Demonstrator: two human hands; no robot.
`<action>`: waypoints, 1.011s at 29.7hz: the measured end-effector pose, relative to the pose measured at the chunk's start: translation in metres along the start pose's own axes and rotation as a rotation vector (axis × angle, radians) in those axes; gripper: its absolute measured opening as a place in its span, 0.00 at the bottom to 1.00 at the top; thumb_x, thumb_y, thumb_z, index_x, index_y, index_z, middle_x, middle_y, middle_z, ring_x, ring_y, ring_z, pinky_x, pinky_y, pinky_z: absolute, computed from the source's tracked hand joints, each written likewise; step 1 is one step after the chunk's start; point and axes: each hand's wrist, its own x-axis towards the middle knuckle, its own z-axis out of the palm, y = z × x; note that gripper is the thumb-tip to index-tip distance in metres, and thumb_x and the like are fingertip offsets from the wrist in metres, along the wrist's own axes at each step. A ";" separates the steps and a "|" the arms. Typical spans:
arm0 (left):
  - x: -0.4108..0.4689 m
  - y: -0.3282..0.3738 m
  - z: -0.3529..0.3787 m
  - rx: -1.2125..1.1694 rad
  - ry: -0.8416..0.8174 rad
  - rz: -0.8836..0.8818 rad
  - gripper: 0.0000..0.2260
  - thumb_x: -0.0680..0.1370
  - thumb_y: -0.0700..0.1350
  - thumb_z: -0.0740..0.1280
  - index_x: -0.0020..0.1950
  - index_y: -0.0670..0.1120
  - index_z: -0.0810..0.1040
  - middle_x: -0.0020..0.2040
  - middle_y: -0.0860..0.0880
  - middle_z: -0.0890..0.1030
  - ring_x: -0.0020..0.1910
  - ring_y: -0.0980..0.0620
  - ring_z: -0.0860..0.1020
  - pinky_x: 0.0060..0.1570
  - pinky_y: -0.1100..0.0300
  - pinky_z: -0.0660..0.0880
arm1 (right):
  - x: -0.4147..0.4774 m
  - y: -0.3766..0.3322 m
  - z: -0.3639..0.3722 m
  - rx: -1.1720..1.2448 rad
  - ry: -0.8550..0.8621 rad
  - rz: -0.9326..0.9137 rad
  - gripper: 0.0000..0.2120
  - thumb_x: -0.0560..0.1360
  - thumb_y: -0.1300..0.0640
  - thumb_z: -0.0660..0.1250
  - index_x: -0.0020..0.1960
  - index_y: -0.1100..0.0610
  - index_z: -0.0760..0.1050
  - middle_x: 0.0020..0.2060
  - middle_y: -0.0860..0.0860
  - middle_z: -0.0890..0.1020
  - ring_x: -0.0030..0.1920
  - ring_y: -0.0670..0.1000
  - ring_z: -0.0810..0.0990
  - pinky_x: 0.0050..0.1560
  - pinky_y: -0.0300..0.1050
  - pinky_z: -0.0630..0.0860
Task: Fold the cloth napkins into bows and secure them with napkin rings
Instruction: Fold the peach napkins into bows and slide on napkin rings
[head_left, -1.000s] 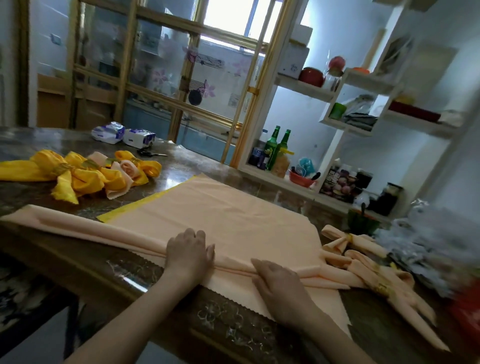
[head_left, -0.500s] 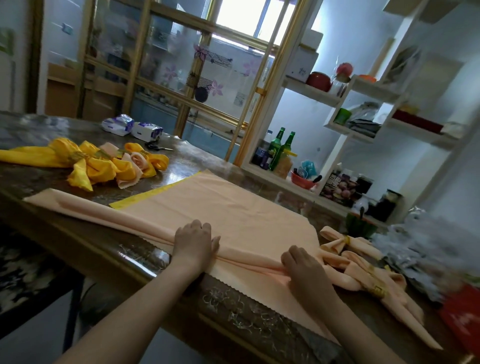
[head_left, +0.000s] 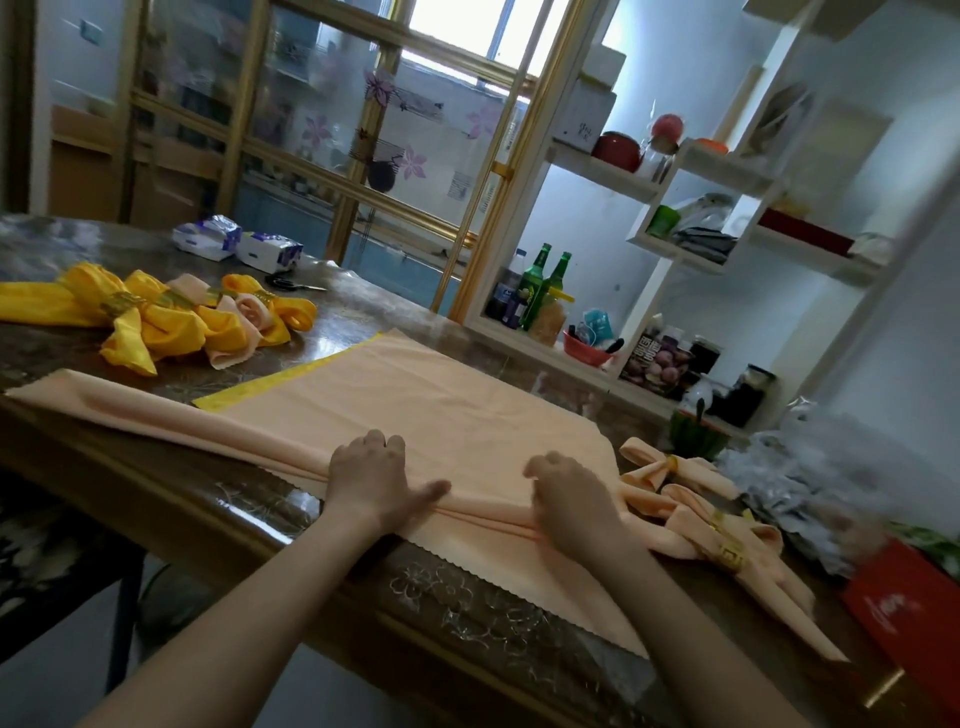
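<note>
A dark, glossy tabletop (head_left: 374, 312) in a dim kitchen. At its near edge a peach napkin (head_left: 441, 405) lies spread flat, its near side rolled into a long fold. The left hand (head_left: 374, 478) and right hand (head_left: 571, 499) sit on that fold, a little apart, each grip curled closed on the cloth. Just to the right lie peach bows (head_left: 691, 514), one with a gold ring (head_left: 727, 553). Farther left are yellow bows (head_left: 156, 322), then tissue packs (head_left: 234, 244). Green bottles (head_left: 545, 291) stand on a shelf beyond.

Peach napkin (head_left: 415, 415) half-rolled on table (head_left: 363, 312)
</note>
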 end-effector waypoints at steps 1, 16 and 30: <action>-0.003 -0.001 0.004 -0.012 -0.009 -0.008 0.32 0.71 0.72 0.57 0.60 0.47 0.72 0.58 0.47 0.74 0.57 0.48 0.73 0.56 0.56 0.68 | 0.008 -0.018 0.009 0.116 -0.004 -0.027 0.15 0.80 0.61 0.55 0.64 0.55 0.72 0.62 0.53 0.75 0.59 0.52 0.74 0.62 0.46 0.70; 0.000 0.000 -0.002 -0.047 0.015 0.029 0.28 0.72 0.69 0.60 0.58 0.47 0.72 0.57 0.46 0.74 0.56 0.47 0.74 0.55 0.55 0.69 | -0.016 0.035 0.042 0.254 -0.406 0.279 0.27 0.81 0.41 0.41 0.77 0.50 0.50 0.77 0.50 0.50 0.76 0.50 0.48 0.74 0.51 0.44; -0.001 0.001 0.003 -0.308 -0.074 0.371 0.11 0.78 0.40 0.60 0.47 0.51 0.81 0.48 0.53 0.68 0.49 0.50 0.74 0.48 0.63 0.66 | -0.023 0.070 0.002 0.155 -0.294 0.179 0.08 0.78 0.57 0.61 0.55 0.52 0.75 0.49 0.49 0.77 0.46 0.46 0.76 0.42 0.34 0.71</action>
